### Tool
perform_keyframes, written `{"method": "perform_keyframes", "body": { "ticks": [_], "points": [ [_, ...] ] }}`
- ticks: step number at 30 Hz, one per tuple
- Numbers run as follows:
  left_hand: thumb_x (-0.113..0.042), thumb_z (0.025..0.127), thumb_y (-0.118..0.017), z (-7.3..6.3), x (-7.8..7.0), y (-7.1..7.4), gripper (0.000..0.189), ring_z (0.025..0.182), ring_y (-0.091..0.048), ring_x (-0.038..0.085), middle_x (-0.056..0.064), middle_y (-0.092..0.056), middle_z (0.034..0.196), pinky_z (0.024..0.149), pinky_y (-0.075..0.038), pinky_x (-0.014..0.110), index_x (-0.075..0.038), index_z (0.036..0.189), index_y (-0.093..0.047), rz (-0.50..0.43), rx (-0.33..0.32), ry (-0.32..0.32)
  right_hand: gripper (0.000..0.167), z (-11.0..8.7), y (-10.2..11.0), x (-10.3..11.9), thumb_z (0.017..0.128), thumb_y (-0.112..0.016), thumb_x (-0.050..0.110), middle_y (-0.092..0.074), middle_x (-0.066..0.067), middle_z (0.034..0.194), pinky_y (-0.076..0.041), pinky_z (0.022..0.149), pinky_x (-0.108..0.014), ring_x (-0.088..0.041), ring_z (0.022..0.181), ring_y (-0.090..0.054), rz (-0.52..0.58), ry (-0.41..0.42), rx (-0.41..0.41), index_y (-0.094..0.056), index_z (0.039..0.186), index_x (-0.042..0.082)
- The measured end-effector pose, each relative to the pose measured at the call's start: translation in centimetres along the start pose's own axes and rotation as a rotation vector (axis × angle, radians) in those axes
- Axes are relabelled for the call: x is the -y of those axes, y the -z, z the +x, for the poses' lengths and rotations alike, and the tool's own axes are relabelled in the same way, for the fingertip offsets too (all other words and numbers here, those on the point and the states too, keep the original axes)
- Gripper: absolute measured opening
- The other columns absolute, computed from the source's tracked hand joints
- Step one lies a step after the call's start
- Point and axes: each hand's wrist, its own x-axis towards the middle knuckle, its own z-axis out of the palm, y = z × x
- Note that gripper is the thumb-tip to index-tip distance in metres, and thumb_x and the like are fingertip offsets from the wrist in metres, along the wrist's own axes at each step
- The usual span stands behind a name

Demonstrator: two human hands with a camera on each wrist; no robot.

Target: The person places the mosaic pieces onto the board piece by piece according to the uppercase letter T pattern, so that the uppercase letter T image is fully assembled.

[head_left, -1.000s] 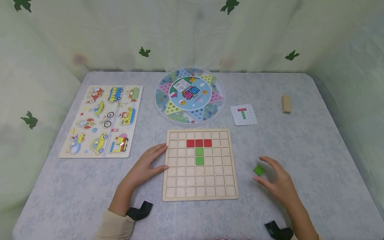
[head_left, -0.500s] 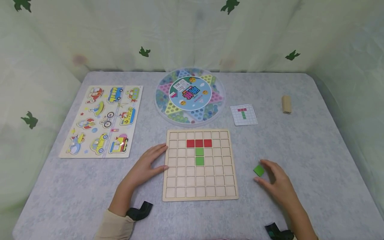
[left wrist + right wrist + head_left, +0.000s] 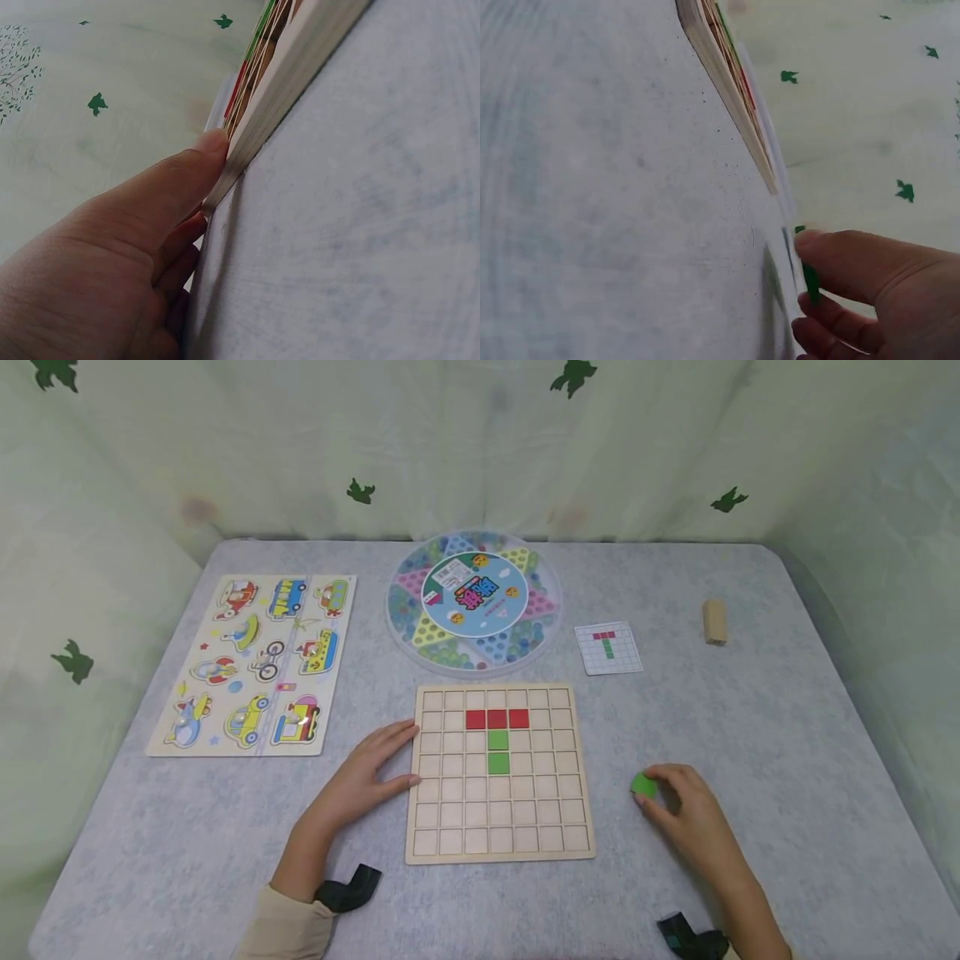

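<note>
A wooden grid board (image 3: 450, 814) lies in the middle of the table in the head view. Three red tiles (image 3: 497, 719) form a row in it, with two green tiles (image 3: 498, 763) in a column below the middle one. My left hand (image 3: 363, 785) touches the board's left edge with thumb and fingertips, its fingers extended. To the right of the board, my right hand (image 3: 693, 810) pinches a loose green tile (image 3: 642, 784) between thumb and fingers. The right wrist view shows this green tile (image 3: 811, 281) edge-on, partly hidden by the thumb.
Behind the board sits a round clear marble game box (image 3: 476, 656). A small pattern card (image 3: 622, 662) with a red and green T lies right of it. Further right is a wooden block (image 3: 715, 622). A vehicle picture puzzle (image 3: 247, 685) lies at the left.
My right hand's thumb and fingers have drawn together from around the loose green tile and now pinch it; the tile has turned slightly. The left hand and the board stay put.
</note>
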Motion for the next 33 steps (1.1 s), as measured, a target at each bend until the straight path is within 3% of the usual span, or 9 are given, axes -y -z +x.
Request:
{"method": "perform_keyframes", "body": {
  "ticks": [6, 11, 14, 25, 33],
  "points": [
    [-0.036, 0.08, -0.067, -0.1, 0.0, 0.0, 0.069, 0.129, -0.026, 0.028, 0.007, -0.033, 0.141, 0.102, -0.023, 0.048, -0.01, 0.138, -0.038, 0.005, 0.001, 0.001, 0.037, 1.3, 0.2, 1.8, 0.073, -0.074, 0.006, -0.056, -0.002, 0.102, -0.047, 0.066, -0.035, -0.013, 0.09, -0.051, 0.107, 0.225, -0.051, -0.06, 0.107, 0.007],
    [-0.036, 0.08, -0.067, 0.0, -0.1, 0.1, 0.069, 0.129, -0.026, 0.028, 0.007, -0.033, 0.141, 0.102, -0.023, 0.048, -0.01, 0.138, -0.038, 0.008, -0.001, -0.001, 0.041, 2.6, -0.5, 5.0, 0.069, -0.074, -0.003, -0.057, -0.002, 0.103, -0.046, 0.069, -0.028, -0.014, 0.091, -0.051, 0.241, 0.41, -0.028, -0.06, 0.106, 0.007],
    [-0.036, 0.08, -0.067, 0.1, -0.1, 0.1, 0.069, 0.129, -0.027, 0.028, 0.008, -0.033, 0.141, 0.102, -0.023, 0.047, -0.01, 0.137, -0.038, 0.011, -0.006, -0.011, 0.04, 3.0, -1.8, 6.5, 0.069, -0.073, -0.004, -0.057, -0.002, 0.102, -0.046, 0.07, -0.028, -0.015, 0.092, -0.051, 0.315, 0.464, 0.014, -0.06, 0.105, 0.008],
    [-0.035, 0.08, -0.067, 0.1, -0.2, 0.1, 0.069, 0.129, -0.027, 0.027, 0.007, -0.033, 0.141, 0.102, -0.023, 0.046, -0.01, 0.137, -0.038, 0.007, -0.005, -0.014, 0.029, 3.3, -6.6, 9.1, 0.077, -0.072, 0.018, -0.055, 0.007, 0.102, -0.045, 0.08, -0.026, -0.007, 0.096, -0.049, 0.258, 0.36, 0.202, -0.06, 0.103, 0.012],
    [-0.035, 0.08, -0.067, 0.0, -0.2, 0.1, 0.069, 0.128, -0.027, 0.028, 0.008, -0.034, 0.141, 0.102, -0.023, 0.047, -0.009, 0.137, -0.038, 0.006, -0.009, -0.014, 0.03, 4.0, -7.8, 9.9, 0.075, -0.073, 0.027, -0.054, 0.009, 0.099, -0.043, 0.076, -0.027, -0.008, 0.092, -0.05, 0.117, 0.364, 0.231, -0.064, 0.101, 0.017]
  ]
}}
